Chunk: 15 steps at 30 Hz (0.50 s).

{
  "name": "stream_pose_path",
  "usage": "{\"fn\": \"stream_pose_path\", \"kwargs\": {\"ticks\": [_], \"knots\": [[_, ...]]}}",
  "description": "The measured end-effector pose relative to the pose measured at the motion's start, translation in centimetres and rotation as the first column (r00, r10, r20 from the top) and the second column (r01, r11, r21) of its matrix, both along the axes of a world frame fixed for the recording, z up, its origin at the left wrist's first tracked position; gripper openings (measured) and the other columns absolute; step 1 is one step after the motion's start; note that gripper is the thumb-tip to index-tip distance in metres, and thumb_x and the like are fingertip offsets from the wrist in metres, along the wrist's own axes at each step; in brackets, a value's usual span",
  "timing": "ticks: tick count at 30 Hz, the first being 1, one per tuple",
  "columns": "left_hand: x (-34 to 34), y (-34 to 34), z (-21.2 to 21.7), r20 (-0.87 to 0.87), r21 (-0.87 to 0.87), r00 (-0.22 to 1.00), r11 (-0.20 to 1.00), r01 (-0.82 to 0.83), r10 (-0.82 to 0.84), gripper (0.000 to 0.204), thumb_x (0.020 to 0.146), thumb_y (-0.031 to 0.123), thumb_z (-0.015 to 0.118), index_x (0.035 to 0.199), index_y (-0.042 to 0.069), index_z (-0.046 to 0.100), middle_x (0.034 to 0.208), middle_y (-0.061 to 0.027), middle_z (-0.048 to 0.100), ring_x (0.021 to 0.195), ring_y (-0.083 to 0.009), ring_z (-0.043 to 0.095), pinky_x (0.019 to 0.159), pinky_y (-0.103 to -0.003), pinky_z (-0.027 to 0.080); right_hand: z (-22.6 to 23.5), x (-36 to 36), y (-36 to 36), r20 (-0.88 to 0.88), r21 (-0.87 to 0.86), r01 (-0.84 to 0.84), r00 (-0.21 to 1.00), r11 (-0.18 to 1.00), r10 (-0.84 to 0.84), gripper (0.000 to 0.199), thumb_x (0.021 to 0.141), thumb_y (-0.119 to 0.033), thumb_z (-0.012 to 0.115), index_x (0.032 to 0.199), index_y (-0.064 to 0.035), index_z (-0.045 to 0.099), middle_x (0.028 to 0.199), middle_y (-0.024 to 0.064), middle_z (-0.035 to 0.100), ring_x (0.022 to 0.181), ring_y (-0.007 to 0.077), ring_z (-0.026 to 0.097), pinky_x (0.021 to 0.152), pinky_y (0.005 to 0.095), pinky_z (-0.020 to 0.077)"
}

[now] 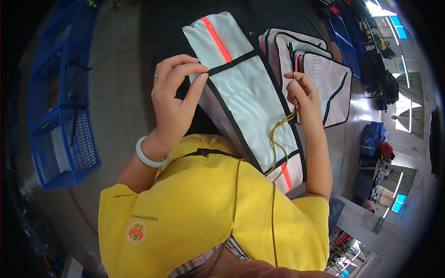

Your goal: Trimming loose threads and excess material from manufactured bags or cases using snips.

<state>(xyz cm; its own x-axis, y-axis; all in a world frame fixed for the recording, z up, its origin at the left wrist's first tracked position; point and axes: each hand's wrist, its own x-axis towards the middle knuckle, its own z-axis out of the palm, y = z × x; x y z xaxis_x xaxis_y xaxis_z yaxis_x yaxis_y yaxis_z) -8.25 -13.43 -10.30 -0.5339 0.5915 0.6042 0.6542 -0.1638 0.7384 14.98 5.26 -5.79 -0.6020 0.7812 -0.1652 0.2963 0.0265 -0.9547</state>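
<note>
Yellow shirt (204, 217) nearest; white mesh pouch (250, 99) held up over it. Left hand (174, 99) pinches its black trim edge, right hand (303, 95) pinches something thin at the far edge — likely trimming or inspecting; next move needs steady tension

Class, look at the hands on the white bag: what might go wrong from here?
1. The left hand only pinches the white bag by its black trim, so it may slip.
2. The olive cord near the right hand hangs in loose loops and could tangle.
</note>
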Motion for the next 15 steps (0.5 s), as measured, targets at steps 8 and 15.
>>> {"fn": "stream_pose_path", "kwargs": {"ticks": [8, 15], "knots": [[3.6, 7.5, 1.7, -0.016, -0.059, 0.921, 0.92, 0.387, -0.389, 0.023, 0.082, 0.009, 0.07, 0.102, 0.005, 0.063, 0.102, -0.008, 0.059, 0.084, -0.0273, 0.064, 0.074, -0.034, 0.052, 1.1, 1.0, -0.4, 0.04, 0.283, 0.048, 0.997, 0.958, -0.061, 0.021, 0.091, -0.018, 0.063, 0.106, -0.0029, 0.061, 0.077, -0.003, 0.055, 0.069, 0.0036, 0.047, 0.061, 0.0199, 0.0377], [6.0, 8.5, 1.6, -0.143, -0.248, 0.955, 0.944, 0.218, -0.258, 0.019, 0.084, 0.012, 0.068, 0.099, 0.006, 0.059, 0.098, -0.0074, 0.056, 0.078, -0.029, 0.064, 0.067, -0.037, 0.052, 3.1, 1.6, -1.9, 0.227, 0.775, -0.096, 0.964, 0.625, -0.135, 0.02, 0.082, -0.016, 0.073, 0.097, -0.0042, 0.066, 0.076, 0.0082, 0.065, 0.061, 0.0176, 0.059, 0.056, 0.0282, 0.0464]]}}
